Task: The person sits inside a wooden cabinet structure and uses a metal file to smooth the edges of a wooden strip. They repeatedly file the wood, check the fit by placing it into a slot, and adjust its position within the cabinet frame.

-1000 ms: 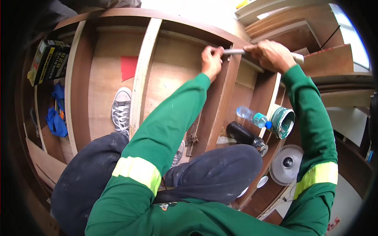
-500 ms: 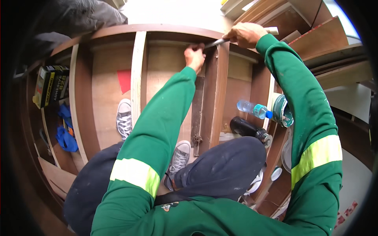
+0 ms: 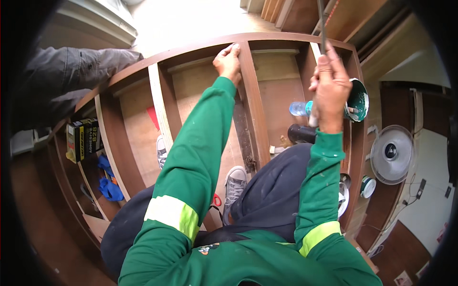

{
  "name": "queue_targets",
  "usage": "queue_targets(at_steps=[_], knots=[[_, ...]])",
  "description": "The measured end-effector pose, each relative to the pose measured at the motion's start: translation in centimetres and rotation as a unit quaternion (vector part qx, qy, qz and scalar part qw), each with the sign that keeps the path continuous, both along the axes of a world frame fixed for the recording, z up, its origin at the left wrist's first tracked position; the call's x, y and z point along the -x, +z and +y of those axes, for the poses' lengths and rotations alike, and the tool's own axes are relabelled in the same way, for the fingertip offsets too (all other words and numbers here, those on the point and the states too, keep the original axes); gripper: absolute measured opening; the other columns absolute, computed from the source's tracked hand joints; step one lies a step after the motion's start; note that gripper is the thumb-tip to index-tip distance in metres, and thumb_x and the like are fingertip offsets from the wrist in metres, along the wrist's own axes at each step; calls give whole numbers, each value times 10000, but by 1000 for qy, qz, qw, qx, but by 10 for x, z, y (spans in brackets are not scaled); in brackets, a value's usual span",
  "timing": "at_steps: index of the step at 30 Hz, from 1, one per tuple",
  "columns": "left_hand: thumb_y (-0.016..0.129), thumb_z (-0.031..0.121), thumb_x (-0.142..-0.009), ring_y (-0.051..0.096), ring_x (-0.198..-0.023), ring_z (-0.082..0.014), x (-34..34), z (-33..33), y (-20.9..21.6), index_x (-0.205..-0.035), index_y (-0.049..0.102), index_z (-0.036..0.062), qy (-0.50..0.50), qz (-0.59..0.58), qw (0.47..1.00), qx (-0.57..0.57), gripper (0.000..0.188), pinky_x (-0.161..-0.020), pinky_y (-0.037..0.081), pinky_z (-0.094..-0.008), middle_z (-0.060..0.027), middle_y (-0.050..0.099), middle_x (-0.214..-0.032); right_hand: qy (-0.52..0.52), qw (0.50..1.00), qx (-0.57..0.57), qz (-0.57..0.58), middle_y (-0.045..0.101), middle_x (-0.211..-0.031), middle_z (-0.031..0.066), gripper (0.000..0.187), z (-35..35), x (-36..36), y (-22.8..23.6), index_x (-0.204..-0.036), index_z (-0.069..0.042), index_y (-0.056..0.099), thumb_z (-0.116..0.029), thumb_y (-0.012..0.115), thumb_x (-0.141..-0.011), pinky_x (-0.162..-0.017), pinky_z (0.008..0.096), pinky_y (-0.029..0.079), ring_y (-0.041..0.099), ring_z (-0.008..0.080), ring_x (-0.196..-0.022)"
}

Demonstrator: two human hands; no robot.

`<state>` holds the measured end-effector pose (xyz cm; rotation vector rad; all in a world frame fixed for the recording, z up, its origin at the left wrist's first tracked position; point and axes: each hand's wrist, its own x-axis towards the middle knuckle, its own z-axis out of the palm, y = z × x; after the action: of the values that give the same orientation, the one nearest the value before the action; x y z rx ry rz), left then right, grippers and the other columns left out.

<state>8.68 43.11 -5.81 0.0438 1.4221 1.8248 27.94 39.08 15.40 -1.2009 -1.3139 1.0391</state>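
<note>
My right hand (image 3: 331, 90) is closed round the pale handle of a long, thin grey metal tool (image 3: 322, 28). Its shaft points up and away; whether it is a file or something else I cannot tell. The hand is raised over the right part of a brown wooden frame (image 3: 200, 45) and slightly blurred. My left hand (image 3: 229, 64) is closed in a pinch at the frame's far rail, just left of a brown divider (image 3: 255, 105). Anything between those fingertips is too small to make out.
Under the right hand lie a water bottle (image 3: 298, 108) and a black flask (image 3: 300, 134). Beyond are a green-smeared bucket (image 3: 359, 97) and a fan (image 3: 391, 151). A box (image 3: 85, 138) and blue bundle (image 3: 109, 188) sit at left. Someone's grey-clothed leg (image 3: 90, 66) is at far left.
My right hand has drawn back from the left hand toward me, swinging the tool from lying across the divider to pointing away. My left hand stays near the far rail; the view has shifted.
</note>
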Motion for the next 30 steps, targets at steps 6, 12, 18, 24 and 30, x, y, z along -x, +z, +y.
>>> queue_targets(at_steps=[6, 12, 18, 24, 30], knots=[[760, 186, -934, 622, -739, -116, 29, -10, -19, -1044, 710, 26, -117, 61, 990, 46, 200, -708, 536, -283, -27, 711, -918, 20, 999, 3, 32, 505, -684, -62, 356, 14, 4, -7, -1347, -91, 676, -191, 685, -1005, -481, 205, 361, 429, 15, -572], [670, 301, -985, 665, -963, -207, 42, -108, -28, -1247, 633, -7, -398, 178, 882, 176, 407, -893, 545, -348, -94, 699, -1106, 47, 997, -7, -66, 505, -646, -22, 343, 6, 2, -13, -1327, -99, 686, -190, 684, -997, -547, 272, 429, 458, 65, -580], [576, 398, -1013, 380, -1482, -315, 17, -75, 19, -1565, 294, -53, -263, 215, 933, 117, 767, -1194, 326, -358, -256, 395, -1586, 33, 989, -2, -142, 507, -640, 1, 341, 2, 3, -7, -1330, -129, 690, -180, 676, -993, -564, 301, 442, 463, 87, -582], [604, 336, -1005, 474, -1417, -317, -8, -44, 22, -1571, 282, -48, -225, 323, 917, 71, 756, -1161, 377, -358, -241, 480, -1531, 63, 986, -6, -157, 561, -661, 26, 346, 6, 11, -14, -1319, -119, 692, -189, 673, -981, -577, 316, 449, 491, 113, -587], [572, 277, -1062, 490, -1398, -272, -44, -159, 11, -1572, 288, -30, -181, 140, 972, -45, 659, -1154, 406, -369, -246, 456, -1535, 192, 902, -2, -386, 722, -1143, 173, 346, 11, -3, -17, -1306, -207, 693, -243, 642, -967, -871, 457, 550, 689, 386, -1045]])
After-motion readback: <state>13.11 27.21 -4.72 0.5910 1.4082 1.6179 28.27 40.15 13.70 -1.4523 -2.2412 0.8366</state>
